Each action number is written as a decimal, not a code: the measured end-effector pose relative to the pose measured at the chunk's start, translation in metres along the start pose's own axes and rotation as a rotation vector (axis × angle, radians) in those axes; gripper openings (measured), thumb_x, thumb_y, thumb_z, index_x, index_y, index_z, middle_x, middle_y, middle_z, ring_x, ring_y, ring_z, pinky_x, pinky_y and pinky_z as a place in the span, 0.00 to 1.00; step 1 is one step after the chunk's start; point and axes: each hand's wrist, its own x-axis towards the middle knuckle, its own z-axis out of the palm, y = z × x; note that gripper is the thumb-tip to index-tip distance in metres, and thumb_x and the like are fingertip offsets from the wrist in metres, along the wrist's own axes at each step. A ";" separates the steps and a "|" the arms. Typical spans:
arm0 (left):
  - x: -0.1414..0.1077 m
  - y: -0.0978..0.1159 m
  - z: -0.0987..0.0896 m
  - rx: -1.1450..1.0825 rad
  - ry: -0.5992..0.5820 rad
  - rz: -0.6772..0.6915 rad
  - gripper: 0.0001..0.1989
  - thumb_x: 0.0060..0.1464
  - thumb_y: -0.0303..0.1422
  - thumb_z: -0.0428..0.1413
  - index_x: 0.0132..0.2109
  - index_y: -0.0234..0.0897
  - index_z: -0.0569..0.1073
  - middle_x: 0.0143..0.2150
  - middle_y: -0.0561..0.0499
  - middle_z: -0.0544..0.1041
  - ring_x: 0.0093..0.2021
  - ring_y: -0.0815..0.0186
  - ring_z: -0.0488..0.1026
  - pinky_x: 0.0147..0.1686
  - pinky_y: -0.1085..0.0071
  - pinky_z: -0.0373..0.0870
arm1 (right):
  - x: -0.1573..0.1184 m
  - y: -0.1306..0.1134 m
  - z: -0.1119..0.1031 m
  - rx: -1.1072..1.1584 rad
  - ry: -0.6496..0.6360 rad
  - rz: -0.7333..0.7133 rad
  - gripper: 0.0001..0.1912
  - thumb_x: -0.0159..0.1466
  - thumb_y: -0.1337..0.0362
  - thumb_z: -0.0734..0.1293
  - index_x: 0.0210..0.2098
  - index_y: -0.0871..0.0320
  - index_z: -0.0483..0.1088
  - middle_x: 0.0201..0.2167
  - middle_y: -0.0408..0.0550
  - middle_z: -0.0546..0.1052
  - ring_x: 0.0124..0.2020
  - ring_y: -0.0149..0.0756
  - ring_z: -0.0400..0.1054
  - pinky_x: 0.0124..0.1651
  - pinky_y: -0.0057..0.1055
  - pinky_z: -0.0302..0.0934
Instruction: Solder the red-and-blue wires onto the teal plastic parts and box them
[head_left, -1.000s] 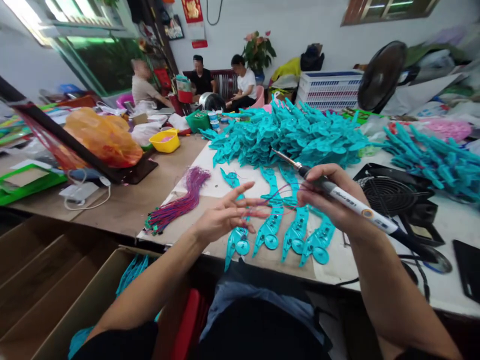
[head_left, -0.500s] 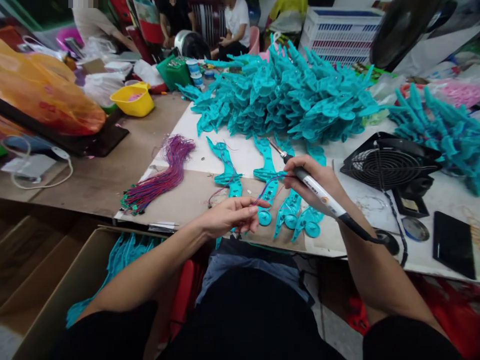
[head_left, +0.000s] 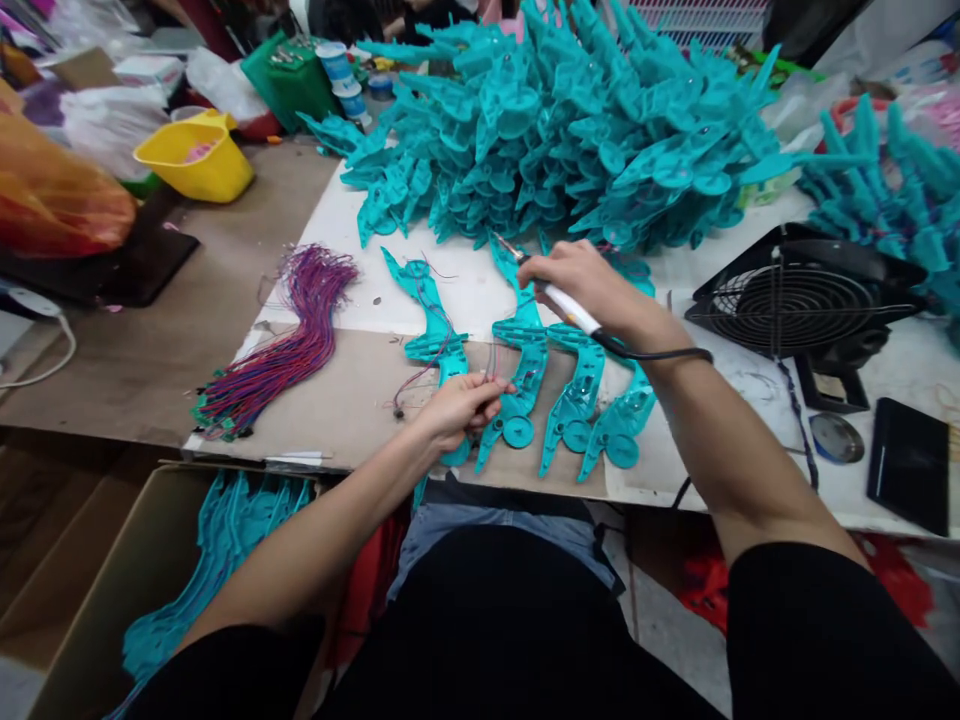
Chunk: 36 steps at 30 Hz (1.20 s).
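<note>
My right hand (head_left: pixel 589 282) is closed around a soldering iron (head_left: pixel 571 308) with a white handle. Its metal tip points up and left, over the upper part of a teal plastic piece (head_left: pixel 529 365). My left hand (head_left: pixel 463 405) pinches thin wires (head_left: pixel 491 362) beside that same piece, near the table's front edge. Left of it lies another teal piece (head_left: pixel 435 310) with a dark-ended wire across it. Two more teal pieces, the nearer one (head_left: pixel 576 385) among them, lie to the right, partly under my right hand and wrist.
A bundle of red and purple wires (head_left: pixel 304 335) lies at left. Behind rises a large heap of teal pieces (head_left: pixel 555 150). A black fan (head_left: pixel 795 295) and a black flat device (head_left: pixel 909 465) stand at right. Below the table's left edge is a cardboard box (head_left: pixel 124 560) holding teal pieces.
The view has tilted down and closer. My right hand has moved the soldering iron up and left over the teal piece. My left hand has closed into a tighter pinch on the wires.
</note>
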 end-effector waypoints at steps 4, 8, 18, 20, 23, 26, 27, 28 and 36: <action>0.019 0.004 0.000 -0.087 0.116 -0.019 0.08 0.56 0.33 0.61 0.36 0.31 0.73 0.17 0.60 0.63 0.12 0.79 0.51 0.15 0.81 0.39 | 0.004 0.002 0.040 0.098 0.048 0.015 0.09 0.64 0.69 0.61 0.42 0.55 0.71 0.43 0.52 0.76 0.48 0.44 0.68 0.56 0.43 0.60; 0.023 0.006 -0.002 -0.107 0.137 -0.037 0.07 0.56 0.32 0.61 0.36 0.31 0.73 0.17 0.60 0.62 0.12 0.79 0.52 0.14 0.81 0.39 | -0.040 -0.023 0.049 0.381 0.232 0.209 0.10 0.64 0.64 0.65 0.45 0.55 0.69 0.44 0.48 0.78 0.43 0.39 0.73 0.48 0.36 0.65; 0.025 0.000 -0.004 0.085 0.139 -0.011 0.08 0.58 0.33 0.58 0.40 0.31 0.73 0.21 0.57 0.64 0.15 0.77 0.56 0.15 0.79 0.46 | -0.075 -0.053 0.076 0.541 0.334 0.385 0.09 0.62 0.61 0.66 0.43 0.54 0.69 0.35 0.43 0.76 0.34 0.32 0.73 0.40 0.30 0.67; 0.021 -0.003 -0.004 0.231 0.253 0.137 0.14 0.56 0.34 0.60 0.48 0.32 0.73 0.28 0.53 0.70 0.22 0.72 0.66 0.21 0.77 0.59 | -0.077 -0.056 0.077 0.508 0.360 0.384 0.09 0.63 0.63 0.65 0.43 0.54 0.69 0.36 0.43 0.76 0.34 0.32 0.72 0.41 0.29 0.66; 0.008 -0.007 -0.004 0.611 0.448 0.570 0.22 0.53 0.33 0.62 0.55 0.35 0.71 0.48 0.43 0.74 0.47 0.59 0.72 0.44 0.65 0.70 | -0.083 -0.058 0.079 0.494 0.362 0.394 0.10 0.63 0.63 0.65 0.45 0.53 0.69 0.35 0.43 0.77 0.35 0.33 0.72 0.41 0.29 0.66; -0.002 -0.012 0.000 1.063 0.365 0.824 0.15 0.56 0.35 0.61 0.49 0.36 0.75 0.52 0.41 0.74 0.55 0.52 0.67 0.56 0.55 0.61 | -0.085 -0.059 0.082 0.499 0.347 0.421 0.11 0.63 0.62 0.65 0.45 0.53 0.69 0.36 0.43 0.77 0.35 0.33 0.73 0.41 0.29 0.66; -0.002 -0.014 0.002 1.179 0.293 0.829 0.13 0.57 0.35 0.60 0.48 0.36 0.76 0.49 0.40 0.76 0.53 0.51 0.67 0.56 0.53 0.60 | -0.085 -0.059 0.084 0.502 0.344 0.424 0.11 0.63 0.62 0.65 0.45 0.53 0.69 0.36 0.43 0.77 0.35 0.33 0.73 0.41 0.28 0.66; 0.000 -0.016 0.005 1.269 0.228 0.808 0.12 0.57 0.35 0.60 0.46 0.36 0.77 0.46 0.40 0.77 0.51 0.50 0.67 0.54 0.53 0.60 | -0.085 -0.058 0.085 0.505 0.341 0.423 0.11 0.63 0.62 0.66 0.46 0.53 0.69 0.37 0.43 0.77 0.35 0.33 0.73 0.41 0.28 0.66; 0.021 -0.018 0.015 0.984 0.173 0.585 0.07 0.60 0.28 0.54 0.37 0.35 0.77 0.36 0.45 0.78 0.38 0.60 0.71 0.42 0.66 0.64 | -0.089 -0.057 0.084 0.545 0.333 0.448 0.13 0.62 0.62 0.66 0.47 0.53 0.68 0.33 0.42 0.78 0.34 0.34 0.75 0.39 0.28 0.65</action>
